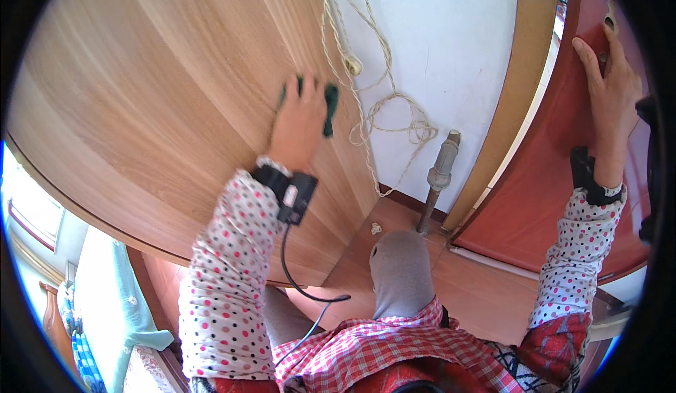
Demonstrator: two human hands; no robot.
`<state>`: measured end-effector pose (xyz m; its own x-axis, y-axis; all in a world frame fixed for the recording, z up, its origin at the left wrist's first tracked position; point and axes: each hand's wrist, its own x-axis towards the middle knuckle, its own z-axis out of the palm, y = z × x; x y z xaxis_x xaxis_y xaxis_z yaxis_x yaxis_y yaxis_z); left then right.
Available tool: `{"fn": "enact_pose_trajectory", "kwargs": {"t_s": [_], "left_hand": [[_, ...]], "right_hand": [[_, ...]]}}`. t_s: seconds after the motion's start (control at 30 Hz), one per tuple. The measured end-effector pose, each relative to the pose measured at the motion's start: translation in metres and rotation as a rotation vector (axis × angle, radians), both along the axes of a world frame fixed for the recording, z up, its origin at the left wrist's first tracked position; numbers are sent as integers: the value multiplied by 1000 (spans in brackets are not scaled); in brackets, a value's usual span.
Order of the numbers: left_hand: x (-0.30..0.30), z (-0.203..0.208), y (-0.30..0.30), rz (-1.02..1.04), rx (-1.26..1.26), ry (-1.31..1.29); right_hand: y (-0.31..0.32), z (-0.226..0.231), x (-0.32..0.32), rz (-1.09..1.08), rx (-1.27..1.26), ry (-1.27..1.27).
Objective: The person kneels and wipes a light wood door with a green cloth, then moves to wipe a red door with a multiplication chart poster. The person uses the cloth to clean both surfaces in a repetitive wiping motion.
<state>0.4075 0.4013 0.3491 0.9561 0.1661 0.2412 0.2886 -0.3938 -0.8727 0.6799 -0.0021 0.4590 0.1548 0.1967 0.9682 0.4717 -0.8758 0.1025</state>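
Observation:
My left hand [298, 124] presses a dark green cloth [331, 108] against a large light-wood panel [176, 76]. Its fingers lie over the cloth, and bits of green show on both sides of them. On the right, my right hand [611, 94] rests on a red door [546, 171], thumb and forefinger spread apart, with nothing visible in it. Just above its fingers is a small fitting [610, 20] with a dark hole in the door. Both wrists wear black straps, the left one with a box and cable.
A twisted cream cord [384, 97] hangs on the white wall [465, 34] beside the panel. A grey pipe [441, 167] rises from the tiled floor [465, 280] near my knee. Between wall and red door stands a wooden frame [524, 76]. Pale green fabric [109, 287] hangs at lower left.

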Motion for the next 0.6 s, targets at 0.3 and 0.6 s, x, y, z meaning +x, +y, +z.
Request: {"fn": "enact_pose_trajectory", "kwargs": {"t_s": [0.3,0.6], "left_hand": [[-58,-45,-13,-61,-217,100],[-92,208,-8,-125,324,-417]], "right_hand": [[0,-4,8,4,-6,-68],[-12,-4,27,-57,5,-95]]}}
